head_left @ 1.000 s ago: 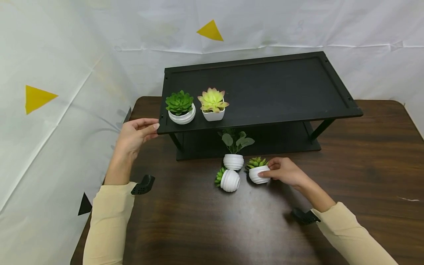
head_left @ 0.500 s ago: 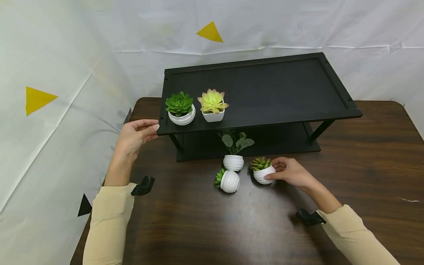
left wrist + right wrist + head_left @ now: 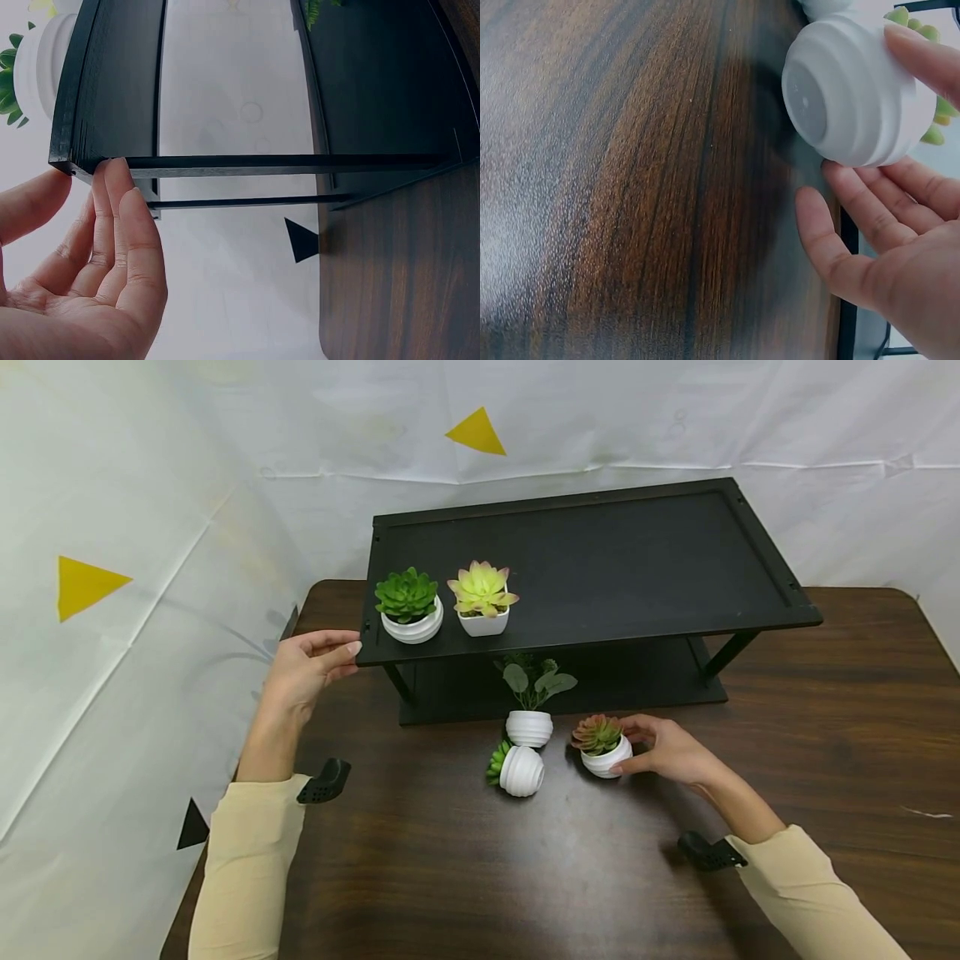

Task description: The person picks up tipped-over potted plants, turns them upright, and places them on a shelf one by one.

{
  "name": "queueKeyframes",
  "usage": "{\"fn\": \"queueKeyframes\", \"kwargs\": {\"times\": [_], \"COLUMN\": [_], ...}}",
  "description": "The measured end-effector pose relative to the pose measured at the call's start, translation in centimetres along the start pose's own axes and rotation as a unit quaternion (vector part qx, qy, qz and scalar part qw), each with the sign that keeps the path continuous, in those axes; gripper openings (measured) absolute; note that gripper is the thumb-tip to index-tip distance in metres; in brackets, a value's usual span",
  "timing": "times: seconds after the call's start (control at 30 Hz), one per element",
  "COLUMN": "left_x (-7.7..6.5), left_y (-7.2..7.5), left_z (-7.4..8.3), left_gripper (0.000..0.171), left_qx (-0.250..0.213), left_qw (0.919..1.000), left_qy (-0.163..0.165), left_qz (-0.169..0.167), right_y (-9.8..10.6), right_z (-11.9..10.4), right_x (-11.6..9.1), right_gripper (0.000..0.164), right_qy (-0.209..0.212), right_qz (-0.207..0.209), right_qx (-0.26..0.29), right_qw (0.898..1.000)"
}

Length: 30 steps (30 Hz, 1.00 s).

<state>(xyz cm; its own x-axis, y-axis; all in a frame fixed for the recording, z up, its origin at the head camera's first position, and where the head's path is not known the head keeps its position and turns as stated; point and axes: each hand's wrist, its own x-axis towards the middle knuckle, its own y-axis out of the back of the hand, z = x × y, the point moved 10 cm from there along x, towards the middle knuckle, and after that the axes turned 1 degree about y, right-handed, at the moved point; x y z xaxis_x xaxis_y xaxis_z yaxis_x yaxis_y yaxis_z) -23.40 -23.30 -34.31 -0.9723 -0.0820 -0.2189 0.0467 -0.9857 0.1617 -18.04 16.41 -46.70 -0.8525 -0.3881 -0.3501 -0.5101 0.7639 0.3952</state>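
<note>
Step in hand: judged to be the handling of one potted succulent (image 3: 603,762) above or at the wooden tabletop (image 3: 600,885), while the two-tier black shelf (image 3: 637,552) is steadied.
Right hand (image 3: 670,750): grips the white pot between thumb and fingertips at its side.
Left hand (image 3: 303,672): pinches the shelf's upper board at its near left corner.
Next move: seems to call for a sure hold on the smooth pot and care to bring it level.
Succulent's place: in front of the shelf, right of the upright leafy potted plant (image 3: 529,728) and the toppled potted succulent (image 3: 521,771); contact with the tabletop cannot be told.
Pot: white, rounded, ringed by broad ridges; tilted, its flat underside showing in the right wrist view.
Rosette: pointed leaves, reddish and green from above, pale green from the wrist.
Upper board: carries a dark green succulent (image 3: 408,603) and a yellow-green, pink-tipped succulent (image 3: 482,593), both upright.
</note>
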Motion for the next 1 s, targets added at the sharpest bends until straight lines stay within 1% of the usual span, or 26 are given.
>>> {"fn": "queueKeyframes", "kwargs": {"times": [0.27, 0.6, 0.8, 1.0], "left_x": [0.0, 0.1, 0.1, 0.1], "left_y": [-0.1, 0.0, 0.0, 0.1], "left_z": [0.0, 0.0, 0.0, -0.1], "left_gripper": [0.034, 0.037, 0.037, 0.037], "left_qx": [-0.011, 0.003, 0.002, -0.001], "left_qw": [0.9999, 1.0, 1.0, 1.0], "left_qy": [-0.003, -0.007, -0.006, -0.004], "left_qz": [-0.003, -0.001, 0.0, 0.002], "right_y": [0.0, 0.0, 0.3, 0.3], "right_z": [0.1, 0.2, 0.7, 1.2], "right_x": [0.0, 0.0, 0.1, -0.1], "right_gripper": [0.069, 0.068, 0.071, 0.067], "right_qy": [0.018, 0.053, 0.066, 0.075], "right_qz": [-0.01, -0.021, -0.017, -0.018], "right_qx": [0.002, 0.042, 0.061, 0.063], "right_qw": [1.0, 0.997, 0.996, 0.995]}}
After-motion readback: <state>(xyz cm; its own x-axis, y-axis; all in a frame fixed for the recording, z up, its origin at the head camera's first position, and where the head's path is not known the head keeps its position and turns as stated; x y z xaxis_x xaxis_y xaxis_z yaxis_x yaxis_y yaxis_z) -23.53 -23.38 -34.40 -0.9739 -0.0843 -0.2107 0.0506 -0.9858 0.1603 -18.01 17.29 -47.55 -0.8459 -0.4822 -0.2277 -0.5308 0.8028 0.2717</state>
